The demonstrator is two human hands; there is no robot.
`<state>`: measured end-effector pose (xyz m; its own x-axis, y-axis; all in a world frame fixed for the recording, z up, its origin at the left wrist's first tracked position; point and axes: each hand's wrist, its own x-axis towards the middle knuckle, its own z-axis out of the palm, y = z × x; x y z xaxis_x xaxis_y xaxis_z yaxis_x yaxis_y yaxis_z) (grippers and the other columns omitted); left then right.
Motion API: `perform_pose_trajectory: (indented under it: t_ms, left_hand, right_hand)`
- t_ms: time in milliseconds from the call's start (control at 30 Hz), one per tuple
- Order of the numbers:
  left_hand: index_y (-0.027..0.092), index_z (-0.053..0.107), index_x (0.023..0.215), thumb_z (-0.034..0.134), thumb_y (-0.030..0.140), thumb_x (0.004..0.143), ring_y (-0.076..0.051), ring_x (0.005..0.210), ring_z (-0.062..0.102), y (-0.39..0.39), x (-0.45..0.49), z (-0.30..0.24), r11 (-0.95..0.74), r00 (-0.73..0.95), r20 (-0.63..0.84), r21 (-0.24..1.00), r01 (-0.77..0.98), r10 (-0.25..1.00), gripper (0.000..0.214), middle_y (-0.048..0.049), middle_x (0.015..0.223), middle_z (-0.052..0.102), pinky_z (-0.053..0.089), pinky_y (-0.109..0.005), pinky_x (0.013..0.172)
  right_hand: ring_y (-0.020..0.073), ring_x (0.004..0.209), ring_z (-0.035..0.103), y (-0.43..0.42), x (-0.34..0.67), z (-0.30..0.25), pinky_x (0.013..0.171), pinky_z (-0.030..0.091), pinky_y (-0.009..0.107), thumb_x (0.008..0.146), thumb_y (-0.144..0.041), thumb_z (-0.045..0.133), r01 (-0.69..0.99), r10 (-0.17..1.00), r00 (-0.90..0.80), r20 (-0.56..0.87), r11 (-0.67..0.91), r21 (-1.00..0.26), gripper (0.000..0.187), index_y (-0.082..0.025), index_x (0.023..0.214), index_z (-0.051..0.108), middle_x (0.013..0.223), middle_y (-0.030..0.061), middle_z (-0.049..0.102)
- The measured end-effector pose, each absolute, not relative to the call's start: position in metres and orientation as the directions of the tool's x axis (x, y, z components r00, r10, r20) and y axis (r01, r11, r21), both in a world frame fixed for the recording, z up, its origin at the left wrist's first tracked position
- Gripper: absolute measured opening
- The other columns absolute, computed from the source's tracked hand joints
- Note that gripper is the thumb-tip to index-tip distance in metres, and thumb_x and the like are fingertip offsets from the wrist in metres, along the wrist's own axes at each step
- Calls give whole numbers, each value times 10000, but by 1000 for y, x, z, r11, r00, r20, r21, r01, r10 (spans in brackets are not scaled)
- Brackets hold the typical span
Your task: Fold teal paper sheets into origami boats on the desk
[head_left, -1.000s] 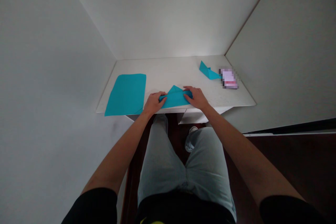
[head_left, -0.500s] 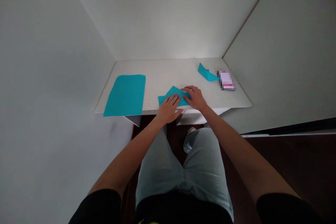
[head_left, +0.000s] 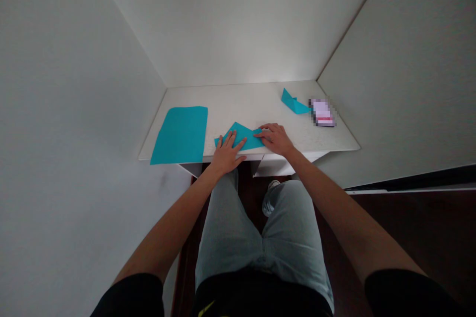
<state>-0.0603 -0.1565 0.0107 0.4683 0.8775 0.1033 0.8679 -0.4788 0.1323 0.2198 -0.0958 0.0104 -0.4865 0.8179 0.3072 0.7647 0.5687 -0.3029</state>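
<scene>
A partly folded turquoise paper [head_left: 241, 133] lies near the front edge of the white table [head_left: 253, 101]. My left hand [head_left: 225, 151] lies flat on its left part with fingers spread. My right hand [head_left: 274, 137] presses on the paper's right corner, fingers bent and close together. A flat turquoise sheet [head_left: 181, 133] lies at the table's left. A small folded turquoise paper shape [head_left: 293, 103] sits at the back right.
A blurred pinkish card or booklet [head_left: 322, 112] lies beside the folded shape at the right. White walls close in the table on the left, back and right. My legs in light trousers are below the table's front edge, over dark floor.
My left hand moved from the paper's left end onto its face and flattened with fingers spread. The folded paper now lies flatter and a little further left. My right hand stayed on its right corner.
</scene>
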Motion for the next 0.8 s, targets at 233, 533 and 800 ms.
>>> perform_pose_trajectory:
  t_ms: [233,533,800]
  left_hand:
    - [82,334,1729,639,464,1029,-404,1703,230,-161,-82,2,-441,421,147,160,883,895,854,-272,1812,234,245,-595,1372]
    - [41,461,1641,561,396,1074,-357,1662,365,-174,-95,5,-400,375,161,167,901,913,677,-264,1748,402,310,-525,1375]
    - [189,708,1445,625,212,1021,-319,1524,570,-183,-101,15,-391,352,191,237,889,916,433,-154,1621,614,422,-502,1322]
  right_hand:
    - [363,1368,587,-100,218,11,1101,461,590,1037,-357,614,764,807,-490,330,580,-284,311,-334,1258,832,1605,71,613]
    - [353,1329,608,-99,218,10,1096,465,580,1036,-447,643,758,803,-479,355,583,-294,311,-315,1247,829,1527,83,679]
    - [378,1318,608,-97,220,5,1111,473,593,1087,-522,504,777,841,-309,444,493,-392,483,-249,1433,702,1472,154,686]
